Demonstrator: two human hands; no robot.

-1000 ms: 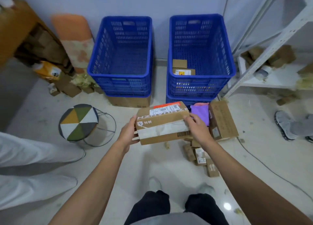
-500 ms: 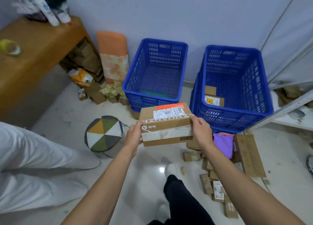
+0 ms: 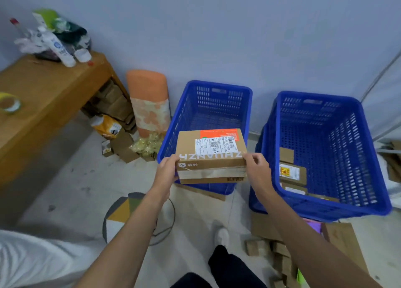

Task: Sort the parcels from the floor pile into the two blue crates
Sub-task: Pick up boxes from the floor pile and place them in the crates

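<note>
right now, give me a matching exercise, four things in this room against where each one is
Things:
1. large box
2. yellow-labelled parcel
3. tape roll
4. orange roll

Places:
a. on the wooden table
b. held between the left hand and right hand
c. standing against the wall, left of the left crate
d. inside the right crate

Pairs: 1-b, 2-d, 3-a, 4-c

Pale floor [image 3: 82,192]: left blue crate [image 3: 173,135], right blue crate [image 3: 368,157] beside it, patchwork stool [image 3: 117,214], pile of small cardboard parcels [image 3: 280,253], upright orange roll [image 3: 149,101].
</note>
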